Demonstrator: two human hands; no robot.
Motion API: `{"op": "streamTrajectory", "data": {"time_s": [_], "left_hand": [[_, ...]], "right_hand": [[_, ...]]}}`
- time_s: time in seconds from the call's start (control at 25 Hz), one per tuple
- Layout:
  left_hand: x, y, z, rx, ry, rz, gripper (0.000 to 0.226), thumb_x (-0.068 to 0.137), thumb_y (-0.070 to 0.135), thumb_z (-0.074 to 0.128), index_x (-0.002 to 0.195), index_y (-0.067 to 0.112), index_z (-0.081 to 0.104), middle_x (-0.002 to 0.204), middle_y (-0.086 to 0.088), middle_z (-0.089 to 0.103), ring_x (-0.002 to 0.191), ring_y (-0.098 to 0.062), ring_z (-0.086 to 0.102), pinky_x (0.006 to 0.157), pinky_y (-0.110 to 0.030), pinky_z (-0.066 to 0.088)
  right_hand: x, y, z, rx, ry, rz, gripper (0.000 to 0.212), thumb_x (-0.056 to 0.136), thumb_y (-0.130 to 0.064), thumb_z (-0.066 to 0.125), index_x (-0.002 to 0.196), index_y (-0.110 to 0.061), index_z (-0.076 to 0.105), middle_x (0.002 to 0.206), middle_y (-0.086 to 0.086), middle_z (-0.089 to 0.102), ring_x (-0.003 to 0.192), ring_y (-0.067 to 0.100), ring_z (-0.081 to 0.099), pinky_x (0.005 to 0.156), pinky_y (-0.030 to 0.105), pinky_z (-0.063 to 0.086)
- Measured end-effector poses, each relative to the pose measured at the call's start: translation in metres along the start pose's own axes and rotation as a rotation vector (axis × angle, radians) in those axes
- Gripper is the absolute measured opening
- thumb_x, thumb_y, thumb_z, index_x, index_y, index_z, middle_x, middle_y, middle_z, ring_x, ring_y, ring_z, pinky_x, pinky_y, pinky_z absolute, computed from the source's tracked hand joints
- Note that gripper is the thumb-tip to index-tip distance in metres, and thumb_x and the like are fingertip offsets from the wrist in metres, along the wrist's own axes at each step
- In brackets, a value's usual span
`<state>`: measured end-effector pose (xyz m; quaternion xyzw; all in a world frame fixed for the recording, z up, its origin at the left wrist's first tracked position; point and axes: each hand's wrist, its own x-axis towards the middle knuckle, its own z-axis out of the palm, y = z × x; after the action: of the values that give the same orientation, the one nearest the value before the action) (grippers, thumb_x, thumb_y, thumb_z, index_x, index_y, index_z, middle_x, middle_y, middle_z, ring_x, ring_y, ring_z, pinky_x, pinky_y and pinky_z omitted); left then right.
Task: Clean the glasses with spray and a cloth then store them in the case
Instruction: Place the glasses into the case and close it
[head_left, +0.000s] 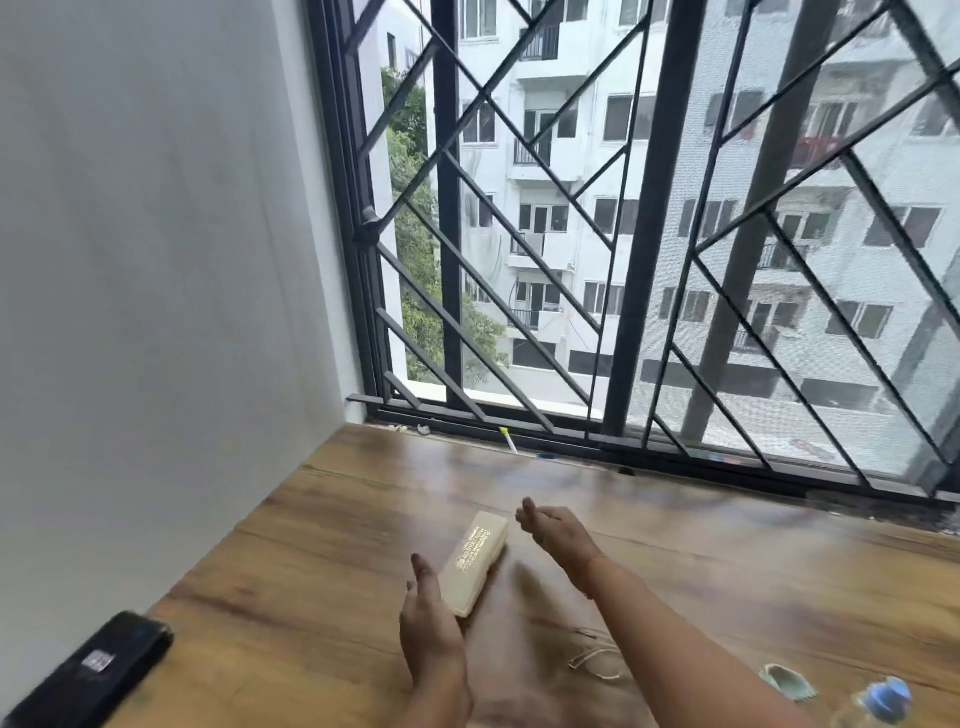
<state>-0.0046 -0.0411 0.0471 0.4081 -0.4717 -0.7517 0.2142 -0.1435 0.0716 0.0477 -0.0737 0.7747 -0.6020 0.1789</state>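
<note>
A closed cream glasses case (475, 561) with gold print lies at a slant on the wooden table (322, 545). My left hand (431, 618) hovers by its near end with fingers straight, holding nothing. Just right of the case's far end is my right hand (553, 525), fingers relaxed and empty. Thin-framed glasses (592, 662) lie on the table partly under my right forearm. A pale green cloth (787, 682) and a blue-capped spray bottle (883, 699) sit at the bottom right, blurred.
A black oblong object (88, 670) with a small label lies at the table's left front edge. A white wall (156, 260) bounds the left side. A barred window (623, 260) runs along the table's far edge, with small bits on the sill.
</note>
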Motion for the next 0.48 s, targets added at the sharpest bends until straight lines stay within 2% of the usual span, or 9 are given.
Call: {"op": "streamTrajectory", "data": {"time_s": [0.08, 0.12, 0.16, 0.2, 0.24, 0.28, 0.32, 0.4, 0.48], "left_hand": [[-0.015, 0.015, 0.0, -0.171, -0.041, -0.099, 0.112, 0.059, 0.089, 0.041, 0.124, -0.002, 0.05, 0.126, -0.028, 0.053, 0.112, -0.04, 0.054, 0.077, -0.043, 0.048], [-0.019, 0.021, 0.001, -0.227, -0.04, -0.114, 0.104, 0.074, 0.078, 0.039, 0.128, -0.011, 0.041, 0.13, -0.035, 0.042, 0.117, -0.048, 0.045, 0.076, -0.049, 0.046], [-0.017, 0.021, 0.002, -0.267, -0.024, -0.111, 0.091, 0.086, 0.064, 0.036, 0.131, -0.016, 0.031, 0.132, -0.036, 0.035, 0.121, -0.048, 0.039, 0.085, -0.054, 0.041], [-0.019, 0.023, 0.001, -0.28, -0.043, -0.115, 0.084, 0.09, 0.057, 0.034, 0.132, -0.016, 0.024, 0.125, -0.037, 0.044, 0.117, -0.044, 0.047, 0.089, -0.05, 0.042], [-0.015, 0.021, 0.0, -0.303, -0.087, -0.119, 0.086, 0.089, 0.059, 0.035, 0.133, -0.015, 0.024, 0.098, -0.033, 0.064, 0.094, -0.033, 0.064, 0.078, -0.04, 0.05], [-0.015, 0.019, 0.0, -0.324, -0.084, -0.144, 0.098, 0.081, 0.069, 0.039, 0.13, -0.015, 0.033, 0.06, -0.015, 0.065, 0.057, -0.018, 0.063, 0.057, -0.029, 0.048], [-0.01, 0.014, -0.001, -0.352, -0.072, -0.162, 0.112, 0.065, 0.083, 0.044, 0.121, -0.014, 0.048, 0.044, -0.001, 0.047, 0.039, -0.009, 0.045, 0.047, -0.024, 0.037], [0.004, -0.001, -0.001, -0.373, -0.062, -0.18, 0.121, 0.031, 0.094, 0.051, 0.101, -0.004, 0.06, 0.059, -0.003, 0.04, 0.05, -0.01, 0.039, 0.054, -0.023, 0.032], [0.02, -0.031, 0.0, -0.379, -0.068, -0.16, 0.112, 0.023, 0.094, 0.053, 0.09, 0.004, 0.057, 0.074, 0.0, 0.042, 0.061, -0.013, 0.041, 0.059, -0.024, 0.034]], "right_hand": [[0.0, -0.006, 0.005, -0.023, -0.036, 0.026, 0.07, 0.084, -0.064, 0.038, 0.105, -0.002, 0.062, 0.114, 0.011, 0.061, 0.11, 0.025, 0.054, 0.099, 0.034, 0.038], [0.001, -0.008, 0.006, -0.03, -0.052, 0.033, 0.077, 0.076, -0.075, 0.032, 0.105, -0.01, 0.062, 0.111, 0.005, 0.06, 0.111, 0.021, 0.052, 0.102, 0.034, 0.035], [0.002, -0.01, 0.007, -0.037, -0.073, 0.039, 0.082, 0.071, -0.08, 0.028, 0.106, -0.013, 0.061, 0.111, 0.002, 0.058, 0.115, 0.02, 0.05, 0.104, 0.035, 0.033], [0.005, -0.01, 0.008, -0.048, -0.089, 0.055, 0.087, 0.073, -0.078, 0.024, 0.112, -0.009, 0.059, 0.116, 0.003, 0.057, 0.12, 0.021, 0.048, 0.107, 0.036, 0.031], [0.007, -0.01, 0.01, -0.059, -0.103, 0.076, 0.089, 0.077, -0.074, 0.022, 0.121, -0.005, 0.055, 0.125, 0.006, 0.055, 0.124, 0.021, 0.045, 0.11, 0.038, 0.028], [0.008, -0.01, 0.011, -0.073, -0.114, 0.098, 0.09, 0.079, -0.072, 0.021, 0.127, -0.002, 0.05, 0.132, 0.008, 0.051, 0.127, 0.022, 0.043, 0.112, 0.039, 0.026], [0.008, -0.01, 0.013, -0.085, -0.118, 0.118, 0.091, 0.078, -0.072, 0.022, 0.13, -0.002, 0.047, 0.136, 0.009, 0.049, 0.128, 0.022, 0.042, 0.113, 0.04, 0.024], [0.007, -0.01, 0.015, -0.078, -0.123, 0.133, 0.095, 0.074, -0.075, 0.023, 0.13, -0.001, 0.047, 0.136, 0.008, 0.049, 0.128, 0.021, 0.042, 0.113, 0.04, 0.023], [0.004, -0.01, 0.014, -0.067, -0.12, 0.124, 0.089, 0.079, -0.071, 0.023, 0.127, 0.0, 0.05, 0.132, 0.008, 0.051, 0.126, 0.019, 0.044, 0.112, 0.038, 0.025]]}}
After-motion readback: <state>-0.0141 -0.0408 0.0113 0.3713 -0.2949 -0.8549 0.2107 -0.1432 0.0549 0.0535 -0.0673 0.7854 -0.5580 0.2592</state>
